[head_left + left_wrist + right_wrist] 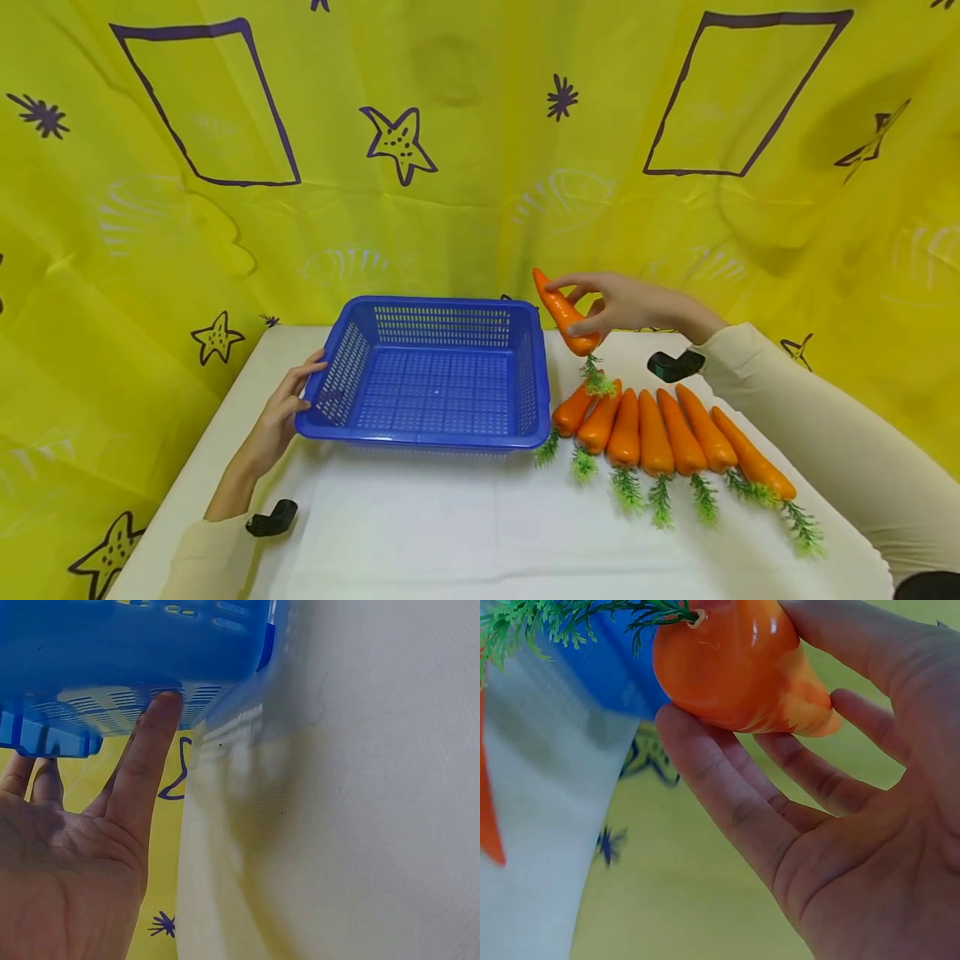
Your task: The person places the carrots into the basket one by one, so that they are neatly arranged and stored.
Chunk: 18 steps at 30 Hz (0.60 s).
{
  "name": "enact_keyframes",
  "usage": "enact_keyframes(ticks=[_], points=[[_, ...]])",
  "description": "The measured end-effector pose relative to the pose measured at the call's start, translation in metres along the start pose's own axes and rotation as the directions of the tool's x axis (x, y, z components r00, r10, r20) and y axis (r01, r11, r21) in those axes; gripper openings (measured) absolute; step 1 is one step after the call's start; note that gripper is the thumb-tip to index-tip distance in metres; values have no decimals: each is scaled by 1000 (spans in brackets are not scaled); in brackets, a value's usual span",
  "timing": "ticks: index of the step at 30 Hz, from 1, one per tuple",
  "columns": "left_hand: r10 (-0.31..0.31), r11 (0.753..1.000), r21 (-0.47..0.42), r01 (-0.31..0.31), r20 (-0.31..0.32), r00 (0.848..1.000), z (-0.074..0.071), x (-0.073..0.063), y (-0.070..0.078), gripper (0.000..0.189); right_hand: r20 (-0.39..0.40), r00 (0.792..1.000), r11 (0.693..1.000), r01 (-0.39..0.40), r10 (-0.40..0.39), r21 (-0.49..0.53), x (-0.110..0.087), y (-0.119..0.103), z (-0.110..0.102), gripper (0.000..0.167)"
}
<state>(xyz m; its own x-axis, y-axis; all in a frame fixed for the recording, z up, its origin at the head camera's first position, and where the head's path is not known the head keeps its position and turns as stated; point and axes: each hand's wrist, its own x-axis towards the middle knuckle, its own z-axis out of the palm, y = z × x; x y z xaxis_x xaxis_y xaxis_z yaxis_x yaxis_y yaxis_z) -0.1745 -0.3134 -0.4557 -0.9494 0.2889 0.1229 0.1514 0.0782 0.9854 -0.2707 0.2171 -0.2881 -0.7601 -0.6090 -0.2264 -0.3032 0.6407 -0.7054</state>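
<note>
My right hand [618, 302] pinches an orange carrot [562, 312] between thumb and fingers, raised above the back of the table, just right of the basket. Its narrow tip points up and left, and its green leafy top [637, 615] hangs down over the row of carrots. A blue plastic basket [423, 437] with slotted walls stands on the table, nothing inside it. Against the basket's left side rests my left hand [281, 408], its extended fingers touching the wall and rim. From below, one straight finger [146, 765] presses the slotted wall.
Several more carrots [655, 437] lie side by side right of the basket, leafy ends toward the front. A white cloth [450, 533] covers the table. Behind it hangs a yellow curtain [480, 225] with dark drawings.
</note>
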Motion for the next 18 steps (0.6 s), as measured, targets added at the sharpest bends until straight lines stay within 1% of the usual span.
enact_keyframes(ticks=[5,9,18], points=[[14,1000,-16,-14,6,1000,-1,1,-2,59,66,997,997,44,-49,71,34,-17,17,70],[20,1000,-17,-19,4,1000,-1,1,-3,59,96,991,990,79,-90,115,59,-31,33,71],[22,1000,-17,-22,5,1000,-1,1,-2,59,142,980,988,125,-138,94,109,-52,76,70]])
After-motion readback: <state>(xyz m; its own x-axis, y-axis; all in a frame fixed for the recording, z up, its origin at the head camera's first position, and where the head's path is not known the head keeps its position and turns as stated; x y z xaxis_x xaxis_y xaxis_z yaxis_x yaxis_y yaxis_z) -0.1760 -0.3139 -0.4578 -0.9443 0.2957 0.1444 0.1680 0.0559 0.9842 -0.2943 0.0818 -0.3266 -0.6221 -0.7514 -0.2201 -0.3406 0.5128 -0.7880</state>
